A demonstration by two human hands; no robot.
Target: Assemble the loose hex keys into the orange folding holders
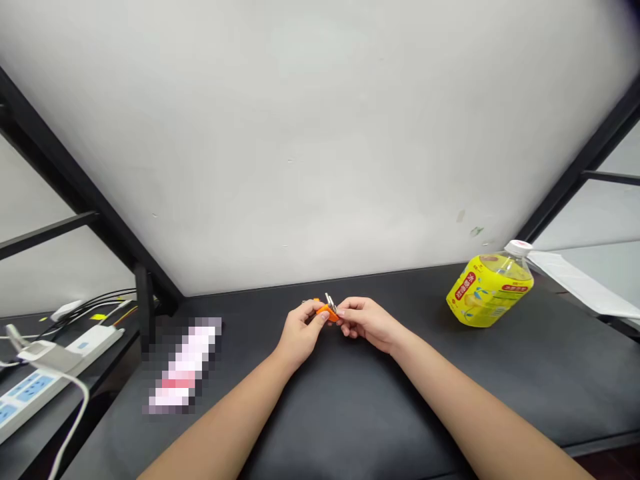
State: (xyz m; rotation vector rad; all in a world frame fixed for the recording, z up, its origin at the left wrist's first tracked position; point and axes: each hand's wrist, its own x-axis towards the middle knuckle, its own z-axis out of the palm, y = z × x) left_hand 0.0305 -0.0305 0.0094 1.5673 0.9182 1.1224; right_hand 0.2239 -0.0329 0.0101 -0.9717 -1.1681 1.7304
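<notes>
My two hands meet over the middle of a black table (350,413), close to a white wall. My left hand (300,331) is closed in a pinch on a small orange object (327,311) with a shiny metal part sticking up from it. My right hand (365,321) is closed too, its fingertips pinching the right end of the same orange object. The thing is too small to name with certainty.
A yellow drink bottle (487,288) with a white cap stands tilted at the right rear of the table. A blurred pink and white item (183,367) lies at the left. White power strips (35,380) with cables lie on a neighbouring surface far left. Black frame bars run along both sides.
</notes>
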